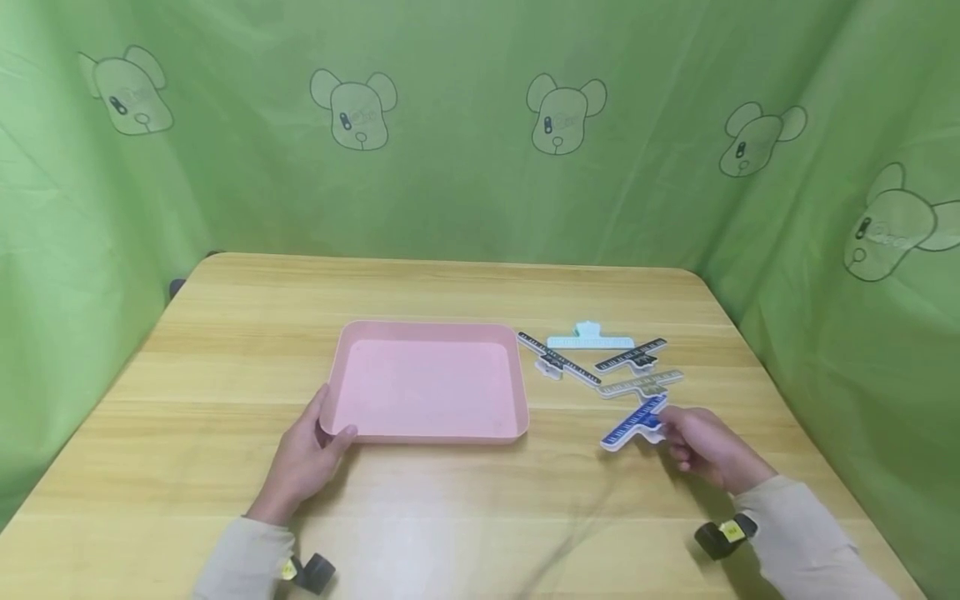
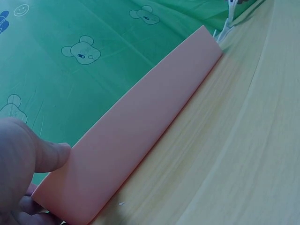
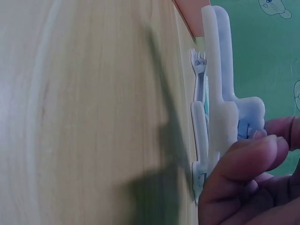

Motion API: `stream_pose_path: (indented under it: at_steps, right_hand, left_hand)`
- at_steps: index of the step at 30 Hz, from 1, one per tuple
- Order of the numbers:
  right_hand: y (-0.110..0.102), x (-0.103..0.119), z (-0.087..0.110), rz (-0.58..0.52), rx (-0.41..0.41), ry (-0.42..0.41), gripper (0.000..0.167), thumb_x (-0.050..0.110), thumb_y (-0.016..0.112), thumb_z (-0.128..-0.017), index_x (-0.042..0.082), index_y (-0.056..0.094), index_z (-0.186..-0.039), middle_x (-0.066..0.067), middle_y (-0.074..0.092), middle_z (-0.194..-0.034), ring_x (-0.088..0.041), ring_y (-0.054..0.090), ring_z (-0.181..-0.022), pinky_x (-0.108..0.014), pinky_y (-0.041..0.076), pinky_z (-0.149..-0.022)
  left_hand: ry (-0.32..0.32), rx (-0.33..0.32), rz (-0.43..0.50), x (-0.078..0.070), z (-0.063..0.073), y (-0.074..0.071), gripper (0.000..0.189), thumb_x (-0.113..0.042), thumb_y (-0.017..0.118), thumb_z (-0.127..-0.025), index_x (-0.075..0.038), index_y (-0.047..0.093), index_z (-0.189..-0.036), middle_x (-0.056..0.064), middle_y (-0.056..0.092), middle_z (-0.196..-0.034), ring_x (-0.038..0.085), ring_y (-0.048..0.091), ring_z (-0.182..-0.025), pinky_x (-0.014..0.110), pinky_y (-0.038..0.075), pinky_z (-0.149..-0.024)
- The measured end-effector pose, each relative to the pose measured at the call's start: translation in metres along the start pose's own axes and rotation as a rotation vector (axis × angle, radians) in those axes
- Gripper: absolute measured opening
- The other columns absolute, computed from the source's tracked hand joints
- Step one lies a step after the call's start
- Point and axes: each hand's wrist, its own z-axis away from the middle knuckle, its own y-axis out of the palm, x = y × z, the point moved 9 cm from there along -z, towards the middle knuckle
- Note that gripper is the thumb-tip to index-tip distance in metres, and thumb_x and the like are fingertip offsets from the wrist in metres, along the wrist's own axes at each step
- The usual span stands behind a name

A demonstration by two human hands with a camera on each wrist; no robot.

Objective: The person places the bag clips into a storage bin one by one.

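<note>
A pink rectangular tray (image 1: 427, 387) sits on the table, nothing inside it. My left hand (image 1: 303, 458) grips its near left corner, thumb at the rim and fingers around the outside; in the left wrist view the tray's long side wall (image 2: 136, 126) stretches away from the thumb (image 2: 51, 157). Right of the tray, my right hand (image 1: 708, 446) pinches a blue clip (image 1: 633, 423) with a piano-key pattern. The right wrist view shows this clip's white edge (image 3: 218, 84) raised above the table, its shadow falling on the wood.
Beyond the blue clip lie more piano-key clips: a gold one (image 1: 641, 385), a black one (image 1: 632, 357), a second black clip (image 1: 558, 360) close to the tray's right side, and a light blue one (image 1: 590, 342) farthest back. A green curtain (image 1: 465, 200) surrounds the wooden table (image 1: 225, 358).
</note>
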Motion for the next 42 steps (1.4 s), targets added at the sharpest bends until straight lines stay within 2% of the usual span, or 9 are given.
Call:
stream_pose_path:
  at_steps: [4,9,11,15,22,30,34,42]
  right_hand:
    - [-0.001,0.000,0.002,0.008,-0.001,-0.003,0.024,0.012,0.038,-0.096,0.008,0.059,-0.085,0.009,0.035,-0.055,-0.007,0.038,-0.051,-0.018,0.038,-0.046]
    - [-0.003,-0.001,0.004,0.022,0.003,-0.007,0.025,0.011,0.037,-0.095,0.004,0.061,-0.094,0.010,0.033,-0.054,-0.007,0.035,-0.050,-0.020,0.037,-0.046]
    - [-0.002,-0.001,0.004,0.035,0.020,-0.013,0.024,0.011,0.039,-0.095,0.005,0.061,-0.092,0.010,0.033,-0.054,-0.007,0.034,-0.049,-0.020,0.036,-0.046]
    - [0.004,0.000,0.003,0.082,0.081,-0.022,0.023,0.011,0.043,-0.094,0.010,0.061,-0.080,0.010,0.035,-0.054,-0.006,0.033,-0.048,-0.019,0.035,-0.046]
    - [0.015,0.004,0.003,0.259,0.136,-0.047,0.027,0.012,0.044,-0.096,0.013,0.046,-0.069,0.007,0.035,-0.056,-0.007,0.033,-0.048,-0.019,0.035,-0.046]
    - [0.023,0.015,0.006,0.372,0.163,-0.089,0.020,0.014,0.048,-0.098,0.004,0.052,-0.082,0.002,0.042,-0.066,-0.010,0.038,-0.053,-0.019,0.039,-0.046]
    - [0.028,0.022,0.005,0.390,0.198,-0.115,0.021,0.015,0.048,-0.099,0.006,0.047,-0.080,-0.001,0.042,-0.068,-0.013,0.039,-0.057,-0.022,0.040,-0.049]
    - [0.030,0.023,-0.004,0.439,0.206,-0.075,0.021,0.013,0.046,-0.100,0.007,0.045,-0.079,0.000,0.043,-0.062,-0.013,0.039,-0.055,-0.021,0.039,-0.048]
  left_hand:
    - [-0.009,0.002,-0.010,0.001,0.000,0.000,0.078,-0.022,0.060,-0.097,0.004,0.012,-0.153,0.028,0.021,-0.154,0.042,0.024,-0.140,0.051,0.020,-0.116]
    - [-0.009,0.004,-0.010,0.001,0.000,0.000,0.078,-0.022,0.060,-0.096,0.004,0.012,-0.153,0.028,0.022,-0.154,0.042,0.024,-0.140,0.050,0.020,-0.116]
    - [-0.010,0.004,-0.013,0.001,0.000,0.000,0.079,-0.022,0.060,-0.097,0.004,0.012,-0.153,0.028,0.022,-0.154,0.042,0.025,-0.140,0.050,0.021,-0.116]
    - [-0.017,0.006,-0.013,0.001,0.000,0.000,0.079,-0.023,0.060,-0.097,0.003,0.011,-0.153,0.028,0.021,-0.154,0.042,0.024,-0.140,0.050,0.020,-0.116]
    - [-0.017,0.013,0.001,0.001,0.000,0.000,0.078,-0.023,0.059,-0.097,0.003,0.011,-0.153,0.027,0.020,-0.155,0.041,0.023,-0.141,0.049,0.020,-0.116]
    - [-0.007,0.008,0.005,0.000,0.000,0.000,0.078,-0.022,0.059,-0.097,0.004,0.011,-0.153,0.028,0.021,-0.154,0.041,0.024,-0.140,0.049,0.020,-0.116]
    - [-0.004,0.004,0.004,0.000,0.000,-0.001,0.078,-0.022,0.059,-0.097,0.003,0.011,-0.153,0.028,0.021,-0.154,0.042,0.023,-0.140,0.050,0.020,-0.116]
    - [-0.009,0.009,0.002,0.001,0.000,0.000,0.078,-0.023,0.060,-0.097,0.003,0.012,-0.153,0.027,0.021,-0.154,0.041,0.024,-0.140,0.050,0.020,-0.116]
